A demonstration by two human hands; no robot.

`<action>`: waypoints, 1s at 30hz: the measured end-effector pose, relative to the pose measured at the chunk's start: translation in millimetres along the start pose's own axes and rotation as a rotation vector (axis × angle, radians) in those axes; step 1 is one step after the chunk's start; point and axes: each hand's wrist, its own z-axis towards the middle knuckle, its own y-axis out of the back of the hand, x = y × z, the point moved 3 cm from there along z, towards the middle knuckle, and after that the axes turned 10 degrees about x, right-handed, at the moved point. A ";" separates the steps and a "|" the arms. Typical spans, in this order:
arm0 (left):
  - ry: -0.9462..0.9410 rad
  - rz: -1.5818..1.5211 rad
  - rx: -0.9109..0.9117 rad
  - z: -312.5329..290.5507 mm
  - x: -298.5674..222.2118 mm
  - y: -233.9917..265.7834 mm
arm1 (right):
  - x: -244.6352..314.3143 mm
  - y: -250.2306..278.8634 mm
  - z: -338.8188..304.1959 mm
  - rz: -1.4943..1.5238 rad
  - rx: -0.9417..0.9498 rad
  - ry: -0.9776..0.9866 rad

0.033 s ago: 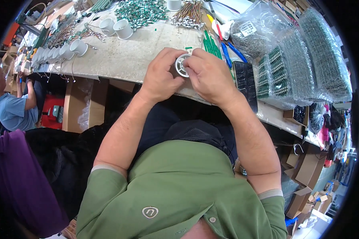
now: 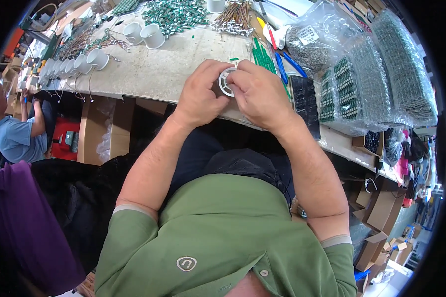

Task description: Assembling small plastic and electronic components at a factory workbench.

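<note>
A round white plastic cup (image 2: 226, 82) sits between my hands just above the table's near edge, its open end facing up with spoke-like ribs inside. My left hand (image 2: 203, 91) curls around its left side and holds it. At the cup's mouth, the thumb and bent forefinger of my right hand (image 2: 258, 91) press together. Whatever they pinch is hidden by the fingers. Just beyond the cup lies a small green circuit board piece (image 2: 234, 60). Similar white cups (image 2: 152, 36) stand farther left on the table (image 2: 183, 59).
Green circuit boards (image 2: 176, 17) and wire leads (image 2: 234, 19) lie in piles at the back. Blue-handled pliers (image 2: 281, 68), green strips (image 2: 263, 55) and a black tray-like object (image 2: 305, 101) are at the right, beside bubble-wrapped boards (image 2: 369, 79). A person (image 2: 20, 128) sits at the far left.
</note>
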 end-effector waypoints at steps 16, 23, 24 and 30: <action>0.005 -0.026 0.044 -0.5 0.4 0.0 | -5.3 -2.0 0.6 0.082 -0.104 -0.020; 0.069 -0.085 0.069 0.0 2.9 -1.7 | -9.5 2.9 -6.8 0.084 0.012 0.050; 0.078 -0.105 0.063 0.6 3.8 -2.2 | -10.3 4.8 -8.6 0.099 0.022 0.056; 0.029 -0.102 0.100 -1.3 5.3 1.8 | -11.1 23.2 -14.5 0.036 0.074 0.177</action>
